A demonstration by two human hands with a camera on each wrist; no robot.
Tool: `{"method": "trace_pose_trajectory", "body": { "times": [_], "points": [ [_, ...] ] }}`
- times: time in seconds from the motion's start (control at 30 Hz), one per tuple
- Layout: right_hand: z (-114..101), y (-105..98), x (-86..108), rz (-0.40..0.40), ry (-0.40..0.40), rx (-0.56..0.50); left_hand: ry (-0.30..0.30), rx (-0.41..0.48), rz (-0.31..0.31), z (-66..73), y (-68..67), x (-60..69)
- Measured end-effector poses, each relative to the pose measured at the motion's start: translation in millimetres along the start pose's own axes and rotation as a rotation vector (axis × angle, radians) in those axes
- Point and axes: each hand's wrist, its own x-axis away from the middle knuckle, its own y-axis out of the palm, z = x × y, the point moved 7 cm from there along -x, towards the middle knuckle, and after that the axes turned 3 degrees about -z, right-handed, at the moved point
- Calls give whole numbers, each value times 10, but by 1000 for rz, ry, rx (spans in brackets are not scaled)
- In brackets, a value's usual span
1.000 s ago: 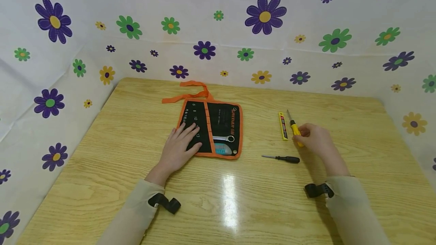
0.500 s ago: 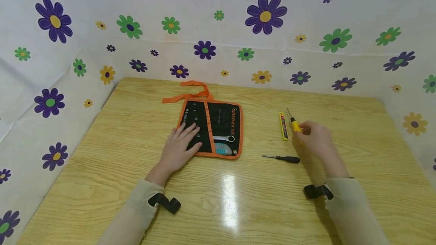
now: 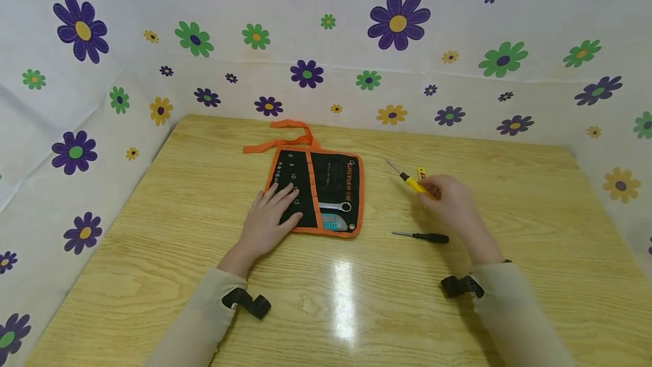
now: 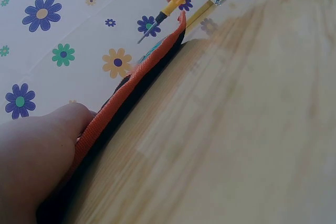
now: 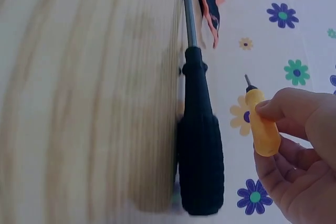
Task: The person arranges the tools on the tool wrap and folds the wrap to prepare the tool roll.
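Observation:
A black tool pouch [image 3: 333, 180] with orange edging lies flat on the table. My left hand [image 3: 268, 217] rests on its left part with the fingers spread straight. A ring-ended wrench [image 3: 336, 207] and a turquoise utility knife [image 3: 333, 222] sit in the pouch's lower pockets. Between thumb and fingers my right hand [image 3: 450, 200] pinches a yellow-handled screwdriver [image 5: 262, 124]. Its shaft points up and left toward the pouch, clear of the table in the left wrist view. Part of its handle is hidden by the fingers in the head view.
A black screwdriver [image 3: 430, 238] lies below my right hand, its tip to the left. A narrow yellow case [image 3: 421, 173] with a label is mostly covered by that hand. Orange ties [image 3: 292, 141] trail from the pouch's top. A flowered sheet [image 3: 346, 33] hangs behind the table.
My right hand has picked up the yellow screwdriver from beside the yellow case and carried it left, toward the pouch. The left hand has stayed on the pouch.

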Motion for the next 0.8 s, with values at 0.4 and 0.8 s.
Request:
{"method": "trace_pose_trajectory", "body": {
  "times": [0.4,0.8],
  "points": [
    [-383,257,-156,-53,-142,-11,-3,2,-6,6,0,3],
    [-653,507,-303,-121,-222,-28,4,11,5,18,-16,8]
  ]
}}
